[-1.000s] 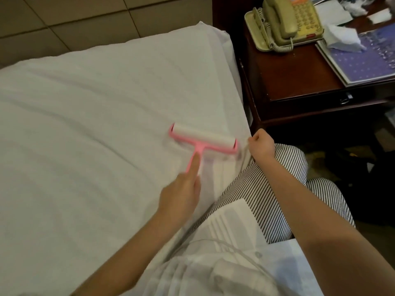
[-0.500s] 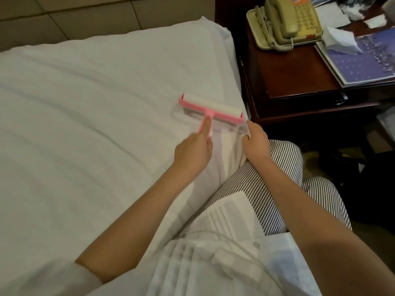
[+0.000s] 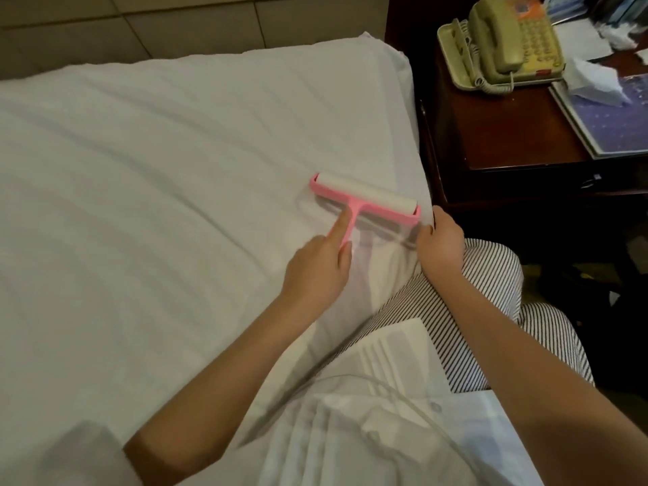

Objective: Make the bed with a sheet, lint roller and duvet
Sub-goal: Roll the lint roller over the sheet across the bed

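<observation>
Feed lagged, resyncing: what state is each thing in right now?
sheet: spread out, slightly wrinkled.
lint roller: roll down on the sheet.
left grip: holds the lint roller handle, index finger along it.
right grip: holds the sheet edge beside the lint roller.
telephone: handset on cradle.

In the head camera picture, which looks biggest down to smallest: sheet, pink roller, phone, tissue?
Largest: sheet.
Next: phone and roller look about alike; the phone is farther away, so no ranking.
Smallest: tissue.
</observation>
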The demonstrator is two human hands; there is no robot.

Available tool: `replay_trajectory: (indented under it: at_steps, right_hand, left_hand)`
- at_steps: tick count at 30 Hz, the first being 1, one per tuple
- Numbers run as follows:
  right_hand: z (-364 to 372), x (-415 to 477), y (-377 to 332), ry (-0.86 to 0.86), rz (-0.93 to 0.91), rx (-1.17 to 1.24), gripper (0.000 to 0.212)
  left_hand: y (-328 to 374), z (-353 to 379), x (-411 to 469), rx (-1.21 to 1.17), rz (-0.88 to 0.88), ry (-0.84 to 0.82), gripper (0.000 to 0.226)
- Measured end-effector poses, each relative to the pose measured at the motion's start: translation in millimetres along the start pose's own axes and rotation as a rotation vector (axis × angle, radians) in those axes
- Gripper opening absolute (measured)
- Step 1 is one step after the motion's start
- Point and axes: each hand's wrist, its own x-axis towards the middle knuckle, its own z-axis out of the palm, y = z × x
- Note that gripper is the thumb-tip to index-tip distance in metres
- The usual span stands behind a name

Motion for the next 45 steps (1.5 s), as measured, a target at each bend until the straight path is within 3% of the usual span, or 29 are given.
replay_trajectory:
  at_steps: [3, 5, 9, 14, 20, 24, 29, 34, 39, 41, 45]
  right_hand:
    - [6, -6, -3, -0.024, -0.158, -0.148, 0.052]
    - [13, -14, -15, -0.032, -0.288, -0.268, 0.053]
    - [38, -33, -40, -0.219, -0.491, -0.373, 0.064]
    - [61, -50, -42, -0.405, -0.588, -0.47, 0.073]
    - [53, -47, -35, -0.431, -0.522, -0.442, 0.075]
    - [54, -47, -34, -0.434, -0.512, -0.459, 0.076]
    - [58, -48, -37, -0.444, -0.492, -0.467, 0.068]
    - [56, -51, -38, -0.434, -0.489, -0.454, 0.07]
    - [50, -52, -36, -0.436, -0.46, -0.468, 0.051]
    - [49, -53, -37, -0.436, -0.439, -0.459, 0.05]
    - [47, -51, -39, -0.431, -0.418, -0.434, 0.05]
  left_hand:
    - [-6, -26, -43, -0.047, 0.014, 0.116, 0.061]
    - [-20, -39, -85, -0.006, -0.035, 0.194, 0.065]
    - [-50, -41, -119, 0.159, -0.361, 0.071, 0.061]
    - [-73, -24, -57, 0.245, -0.375, 0.075, 0.06]
    - [-87, -43, 50, 0.045, -0.287, 0.125, 0.058]
    - [-81, -30, -24, 0.002, -0.253, 0.082, 0.064]
    - [-70, -18, -136, 0.097, -0.288, -0.121, 0.067]
    - [-77, -32, -36, 0.139, -0.262, 0.038, 0.062]
    - [-73, -44, 68, 0.058, -0.244, 0.075, 0.057]
    - [-67, -37, 50, 0.07, -0.246, 0.062, 0.059]
    - [-63, -15, -65, 0.144, -0.256, -0.044, 0.063]
